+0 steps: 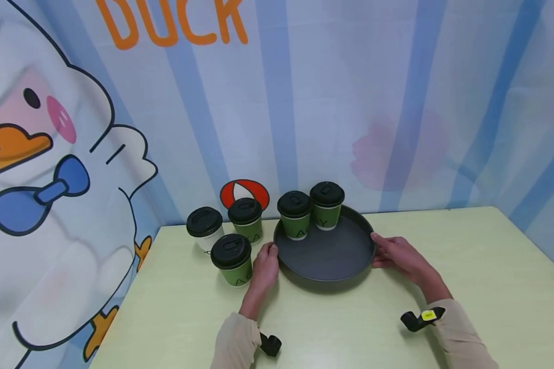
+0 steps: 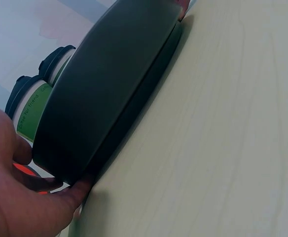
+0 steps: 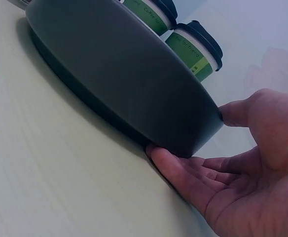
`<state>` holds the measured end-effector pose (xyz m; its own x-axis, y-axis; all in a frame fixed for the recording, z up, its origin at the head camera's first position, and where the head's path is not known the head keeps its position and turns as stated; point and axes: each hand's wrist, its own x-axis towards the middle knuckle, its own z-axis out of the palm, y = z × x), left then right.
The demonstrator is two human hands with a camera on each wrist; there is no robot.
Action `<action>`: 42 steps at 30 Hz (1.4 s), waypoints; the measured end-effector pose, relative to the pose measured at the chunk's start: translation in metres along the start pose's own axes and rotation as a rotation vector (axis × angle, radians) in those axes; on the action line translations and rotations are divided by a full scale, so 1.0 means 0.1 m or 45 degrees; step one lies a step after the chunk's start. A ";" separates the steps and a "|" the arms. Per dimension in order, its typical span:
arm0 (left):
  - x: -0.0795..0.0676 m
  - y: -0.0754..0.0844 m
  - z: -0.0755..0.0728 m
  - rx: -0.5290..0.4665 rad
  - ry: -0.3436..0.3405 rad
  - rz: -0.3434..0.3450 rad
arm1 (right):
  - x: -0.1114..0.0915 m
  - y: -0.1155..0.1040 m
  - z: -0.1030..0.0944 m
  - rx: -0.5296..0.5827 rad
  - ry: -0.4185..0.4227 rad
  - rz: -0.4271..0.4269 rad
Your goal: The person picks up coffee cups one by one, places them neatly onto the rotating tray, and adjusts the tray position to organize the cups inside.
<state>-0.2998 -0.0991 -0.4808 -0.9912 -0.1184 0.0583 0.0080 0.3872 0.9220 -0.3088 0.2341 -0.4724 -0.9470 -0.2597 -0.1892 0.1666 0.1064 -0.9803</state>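
Note:
A round dark grey tray [image 1: 330,259] is gripped between both hands at opposite sides. My left hand [image 1: 264,269] holds its left edge, thumb up at the rim and fingers tucked beneath, as the left wrist view shows. On the right edge my right hand [image 1: 399,256] has the same grip; in the right wrist view its fingers [image 3: 171,168] reach under the base. The tray's near side appears slightly raised, with shadow below. Two green paper cups with black lids, one cup [image 1: 297,228] and another cup [image 1: 328,215], stand toward the tray's back left.
Left of the tray, on the pale table [image 1: 166,318], are a white cup [image 1: 209,240] and two green cups, one at the back [image 1: 251,229] and one nearer [image 1: 236,274], close beside the left hand. A cartoon-printed backdrop [image 1: 323,102] rises behind the table.

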 end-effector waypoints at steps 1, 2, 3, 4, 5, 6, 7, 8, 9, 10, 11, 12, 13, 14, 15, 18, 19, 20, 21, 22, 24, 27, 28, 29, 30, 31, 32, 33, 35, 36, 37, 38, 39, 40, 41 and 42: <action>0.00 0.00 0.00 -0.001 0.002 0.000 | 0.00 0.00 0.00 -0.001 0.000 0.000; 0.00 0.00 0.00 0.000 0.002 -0.003 | 0.00 0.00 0.00 -0.003 -0.003 -0.001; -0.01 0.00 -0.01 0.002 0.000 -0.008 | 0.00 0.00 0.00 -0.004 -0.004 -0.001; -0.01 0.00 -0.01 0.005 -0.002 -0.009 | 0.00 0.00 0.00 -0.003 -0.004 0.000; -0.01 0.00 -0.01 0.005 -0.005 -0.012 | 0.00 0.01 0.00 -0.003 -0.007 0.001; -0.02 0.01 -0.01 0.006 -0.009 -0.018 | 0.01 0.01 0.00 0.004 -0.005 0.005; -0.02 0.01 -0.01 0.008 -0.013 -0.018 | 0.01 0.01 0.00 0.009 -0.003 0.009; -0.03 0.02 -0.01 0.006 -0.018 -0.023 | 0.01 0.01 0.00 0.016 -0.001 0.013; -0.03 0.03 -0.01 0.005 -0.023 -0.023 | 0.01 0.02 -0.01 0.014 -0.008 0.010; -0.04 0.04 -0.01 0.002 -0.027 -0.020 | 0.02 0.02 -0.01 0.013 -0.012 0.008; -0.05 0.05 -0.01 0.000 -0.027 -0.018 | 0.02 0.02 -0.01 0.017 -0.008 0.013; -0.05 0.06 0.00 0.001 -0.027 -0.018 | 0.02 0.01 -0.01 0.024 -0.003 0.018; -0.05 0.06 -0.01 0.001 -0.026 -0.015 | 0.02 0.02 -0.01 0.023 -0.004 0.020; -0.06 0.06 -0.01 0.000 -0.025 -0.017 | 0.02 0.02 0.00 0.021 -0.007 0.020; -0.06 0.06 -0.01 0.003 -0.024 -0.015 | 0.03 0.02 0.00 0.019 -0.014 0.017; -0.06 0.06 -0.02 0.009 -0.019 -0.013 | 0.03 0.02 0.01 0.027 -0.010 0.018; -0.05 0.06 -0.02 0.010 -0.019 -0.013 | 0.03 0.02 0.01 0.021 -0.013 0.012; -0.05 0.06 -0.02 0.009 -0.019 -0.011 | 0.02 0.02 0.01 0.017 -0.016 0.006; -0.05 0.06 -0.02 0.008 -0.019 -0.011 | 0.02 0.02 0.01 0.012 -0.018 -0.002; -0.05 0.06 -0.02 0.008 -0.018 -0.008 | 0.02 0.02 0.01 0.014 -0.015 -0.003; -0.04 0.06 -0.02 0.008 -0.019 -0.004 | 0.02 0.02 0.00 0.012 -0.014 -0.008; -0.04 0.06 -0.01 0.006 -0.018 0.003 | 0.02 0.02 0.00 0.013 -0.018 -0.006; -0.04 0.07 0.01 0.002 -0.020 0.003 | 0.01 0.03 0.00 0.021 -0.014 -0.002; -0.04 0.08 0.02 0.003 -0.022 0.000 | 0.01 0.03 0.00 0.023 -0.014 -0.004; -0.04 0.10 0.03 0.003 -0.022 -0.003 | 0.01 0.04 -0.01 0.028 -0.010 -0.001; -0.05 0.12 0.04 0.007 -0.021 -0.005 | 0.00 0.04 -0.01 0.030 -0.010 0.001; -0.05 0.14 0.04 0.011 -0.020 -0.008 | 0.00 0.05 -0.01 0.035 -0.009 0.001; -0.06 0.16 0.05 0.019 -0.018 -0.012 | 0.00 0.05 -0.01 0.034 -0.010 0.000; -0.06 0.19 0.05 0.037 -0.011 -0.009 | 0.00 0.05 -0.01 0.026 -0.010 -0.002; -0.07 0.21 0.05 0.042 -0.008 -0.004 | 0.00 0.05 -0.01 0.023 -0.009 -0.003; -0.08 0.24 0.04 0.046 -0.002 0.003 | 0.01 0.05 -0.01 0.018 -0.012 -0.005; -0.09 0.27 0.03 0.049 0.002 0.011 | 0.01 0.05 -0.01 0.020 -0.011 -0.006; -0.11 0.30 0.02 0.047 0.006 0.023 | 0.01 0.05 -0.01 0.019 -0.012 -0.006; -0.12 0.34 0.00 0.046 0.007 0.036 | 0.02 0.05 -0.01 0.021 -0.010 -0.005; -0.14 0.39 -0.02 0.044 0.008 0.050 | 0.03 0.05 -0.01 0.024 -0.010 -0.004; -0.17 0.44 -0.05 0.046 0.005 0.064 | 0.03 0.05 -0.01 0.026 -0.008 -0.003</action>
<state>-0.2820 -0.0841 -0.4393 -0.9892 -0.1021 0.1056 0.0526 0.4253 0.9035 -0.3113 0.2345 -0.4781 -0.9455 -0.2662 -0.1874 0.1703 0.0859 -0.9816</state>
